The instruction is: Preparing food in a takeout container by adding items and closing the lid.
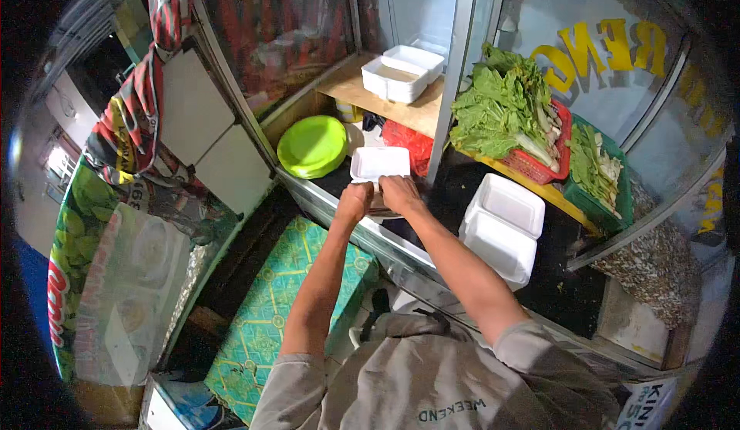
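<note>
Both hands meet at a white foam takeaway box (380, 163) whose lid stands raised behind them. My left hand (355, 201) is at the near left part of the box, fingers curled. Close beside it, my right hand (399, 194) is at the near right part, its fingers bent too. The wrists and hands hide most of the box's lower half, so the exact grip cannot be told. To the right, an opened white foam box (502, 230) rests on the dark counter. Lime-green plastic plates (312, 145) are stacked left of the hands.
Foam boxes (396, 80) are stacked on a wooden shelf (347, 83). Leafy greens (503, 106) fill a red basket (563, 141), beside a green basket (618, 198) of cut greens. A metal post (457, 65) rises between the counter's sections. A red plastic bag (404, 141) lies under the shelf.
</note>
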Tool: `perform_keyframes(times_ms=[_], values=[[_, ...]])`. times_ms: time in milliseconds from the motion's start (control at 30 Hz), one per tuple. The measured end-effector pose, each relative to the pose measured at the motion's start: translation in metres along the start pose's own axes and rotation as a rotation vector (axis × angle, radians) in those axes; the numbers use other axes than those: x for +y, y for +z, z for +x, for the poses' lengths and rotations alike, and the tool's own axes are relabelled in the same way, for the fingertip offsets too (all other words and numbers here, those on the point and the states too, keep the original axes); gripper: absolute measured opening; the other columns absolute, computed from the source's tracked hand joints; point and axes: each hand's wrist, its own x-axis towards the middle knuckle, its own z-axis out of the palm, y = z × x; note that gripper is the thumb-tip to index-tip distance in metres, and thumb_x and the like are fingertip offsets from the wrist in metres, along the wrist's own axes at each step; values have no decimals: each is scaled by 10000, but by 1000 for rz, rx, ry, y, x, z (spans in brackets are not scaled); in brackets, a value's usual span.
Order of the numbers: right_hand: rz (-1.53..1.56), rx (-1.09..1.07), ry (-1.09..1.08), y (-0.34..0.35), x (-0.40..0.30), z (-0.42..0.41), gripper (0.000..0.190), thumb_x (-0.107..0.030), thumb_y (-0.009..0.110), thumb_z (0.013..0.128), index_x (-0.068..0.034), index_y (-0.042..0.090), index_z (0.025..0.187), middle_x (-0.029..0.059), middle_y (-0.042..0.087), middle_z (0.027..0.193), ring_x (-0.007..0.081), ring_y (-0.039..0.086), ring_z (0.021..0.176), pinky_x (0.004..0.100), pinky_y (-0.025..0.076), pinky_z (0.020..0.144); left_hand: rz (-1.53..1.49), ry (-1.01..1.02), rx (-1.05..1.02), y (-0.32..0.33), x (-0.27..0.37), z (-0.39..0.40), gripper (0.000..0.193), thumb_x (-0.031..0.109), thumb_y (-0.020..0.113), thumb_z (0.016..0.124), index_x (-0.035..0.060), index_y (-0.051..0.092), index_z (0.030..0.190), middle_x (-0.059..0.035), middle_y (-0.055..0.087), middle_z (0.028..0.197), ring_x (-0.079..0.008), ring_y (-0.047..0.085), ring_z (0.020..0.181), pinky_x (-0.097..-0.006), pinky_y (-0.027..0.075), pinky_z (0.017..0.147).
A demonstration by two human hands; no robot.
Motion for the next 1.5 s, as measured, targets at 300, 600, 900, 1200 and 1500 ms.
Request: perform_keyframes(times_ms=[300, 600, 900, 1200, 1500], values=[[12, -93, 14, -40, 5, -46, 215, -61, 567, 821, -39, 712, 978, 246, 676, 995, 379, 670, 954, 474, 523, 838, 53, 162, 101, -24, 71, -25, 162, 63, 544, 803, 52, 567, 963, -197, 655, 885, -400, 644, 843, -492, 508, 731], [-34, 279, -156, -95, 24, -98, 204, -60, 509, 809, 33, 686, 848, 242, 670, 928, 369, 687, 857, 467, 547, 742, 128, 221, 114, -30, 162, -36, 354, 11, 487, 833, 29, 609, 1165, -215, 647, 1045, -408, 635, 912, -474, 520, 800], [-300, 552, 78, -165, 90, -250, 195, -71, 497, 846, 9, 668, 895, 207, 669, 967, 348, 654, 948, 443, 527, 821, -90, 581, 13, 33, 299, -46, 427, -69, 478, 771, 31, 611, 1164, -189, 620, 1162, -388, 598, 1050, -455, 496, 891], [-88, 86, 366, -145, 71, -305, 222, -31, 501, 836, 49, 660, 968, 232, 664, 1024, 388, 653, 971, 464, 527, 850, -5, 641, -281, 55, 281, -80, 272, 48, 555, 750, 4, 611, 1012, -245, 650, 1012, -432, 636, 829, -505, 519, 776], [29, -111, 411, -149, 67, -284, 239, -107, 583, 778, 38, 715, 914, 272, 670, 998, 393, 670, 950, 463, 532, 853, 9, 584, -375, 44, 278, -75, 182, 102, 545, 799, -12, 628, 914, -233, 652, 1015, -418, 638, 880, -490, 517, 801]])
